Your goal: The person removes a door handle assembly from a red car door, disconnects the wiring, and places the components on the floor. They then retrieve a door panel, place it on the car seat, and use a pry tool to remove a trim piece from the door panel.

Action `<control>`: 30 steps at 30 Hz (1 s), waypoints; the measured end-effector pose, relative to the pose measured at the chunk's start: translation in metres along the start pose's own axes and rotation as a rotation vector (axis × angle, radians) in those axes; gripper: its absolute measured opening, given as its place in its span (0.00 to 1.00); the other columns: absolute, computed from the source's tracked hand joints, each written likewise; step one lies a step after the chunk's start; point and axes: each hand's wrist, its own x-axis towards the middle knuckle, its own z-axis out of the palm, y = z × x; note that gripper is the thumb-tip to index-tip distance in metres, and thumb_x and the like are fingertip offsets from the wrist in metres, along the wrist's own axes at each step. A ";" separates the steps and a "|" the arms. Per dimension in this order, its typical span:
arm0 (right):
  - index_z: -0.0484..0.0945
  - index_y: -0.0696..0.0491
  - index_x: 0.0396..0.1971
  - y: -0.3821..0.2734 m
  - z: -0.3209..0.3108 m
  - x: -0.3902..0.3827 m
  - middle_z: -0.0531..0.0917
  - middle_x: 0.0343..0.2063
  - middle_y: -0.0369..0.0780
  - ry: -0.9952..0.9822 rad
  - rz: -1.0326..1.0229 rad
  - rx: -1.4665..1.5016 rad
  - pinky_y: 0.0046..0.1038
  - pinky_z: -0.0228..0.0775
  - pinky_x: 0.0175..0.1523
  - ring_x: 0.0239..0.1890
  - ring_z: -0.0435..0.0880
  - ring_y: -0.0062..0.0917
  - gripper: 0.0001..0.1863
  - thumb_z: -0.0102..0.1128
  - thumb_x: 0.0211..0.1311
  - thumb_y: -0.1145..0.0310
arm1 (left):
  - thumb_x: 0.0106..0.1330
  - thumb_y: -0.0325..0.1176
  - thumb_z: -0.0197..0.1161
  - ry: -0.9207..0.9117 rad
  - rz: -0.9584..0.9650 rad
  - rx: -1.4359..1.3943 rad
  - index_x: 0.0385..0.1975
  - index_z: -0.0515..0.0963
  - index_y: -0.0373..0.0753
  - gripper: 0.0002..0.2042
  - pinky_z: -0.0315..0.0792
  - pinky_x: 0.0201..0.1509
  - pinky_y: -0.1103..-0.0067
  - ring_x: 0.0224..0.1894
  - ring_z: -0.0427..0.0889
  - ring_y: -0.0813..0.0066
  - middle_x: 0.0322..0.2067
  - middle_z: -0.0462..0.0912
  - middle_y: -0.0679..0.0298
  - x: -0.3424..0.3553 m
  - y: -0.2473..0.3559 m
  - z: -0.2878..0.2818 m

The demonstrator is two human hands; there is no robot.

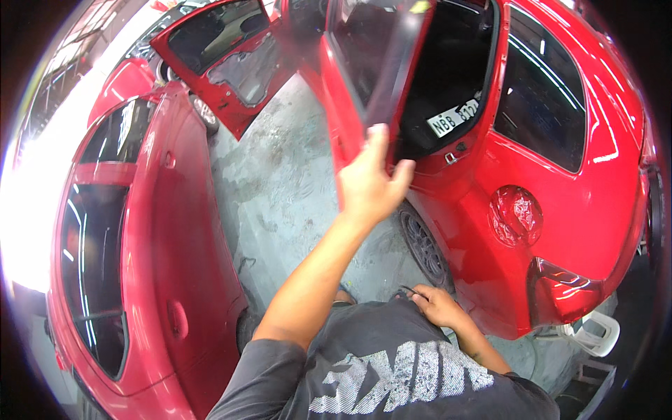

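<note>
My left hand (374,183) reaches forward at the edge of a red car's open rear door (341,115). Its index finger stretches up along the door and the thumb stands apart; the other fingers are partly hidden. Motion blurs the door. Low in front of my waist, my right hand (435,306) is closed on a thin dark object (407,288), whose kind I cannot make out. Past the door, the dark doorway shows a white plate (455,119) lying inside the car (483,280).
Another red car (178,245) stands close on my left. Ahead, a detached-looking or opened red door panel (238,129) juts over the grey floor (280,189). The right car's rear wheel (423,245) is near my right hand. A white plastic chair (595,336) stands at lower right.
</note>
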 end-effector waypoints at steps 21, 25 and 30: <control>0.83 0.54 0.53 -0.038 -0.021 0.115 0.90 0.38 0.50 -0.095 -0.004 -0.078 0.42 0.77 0.46 0.40 0.90 0.44 0.22 0.63 0.74 0.50 | 0.72 0.45 0.69 -0.542 -1.321 -0.079 0.59 0.84 0.34 0.24 0.80 0.57 0.68 0.52 0.90 0.59 0.47 0.91 0.46 -0.363 -0.313 -0.150; 0.83 0.54 0.53 -0.086 -0.013 0.199 0.88 0.31 0.46 -0.071 -0.063 -0.109 0.38 0.76 0.42 0.34 0.87 0.37 0.22 0.64 0.74 0.51 | 0.70 0.45 0.71 -0.668 -1.362 0.078 0.58 0.85 0.35 0.23 0.79 0.58 0.70 0.53 0.90 0.58 0.49 0.91 0.45 -0.426 -0.408 -0.158; 0.83 0.56 0.48 -0.084 -0.010 0.320 0.83 0.28 0.41 -0.080 0.070 0.088 0.34 0.75 0.42 0.32 0.82 0.25 0.18 0.67 0.74 0.55 | 0.69 0.40 0.69 -0.456 -1.980 -0.061 0.52 0.87 0.39 0.16 0.79 0.36 0.61 0.31 0.87 0.62 0.34 0.89 0.58 -0.488 -0.525 -0.173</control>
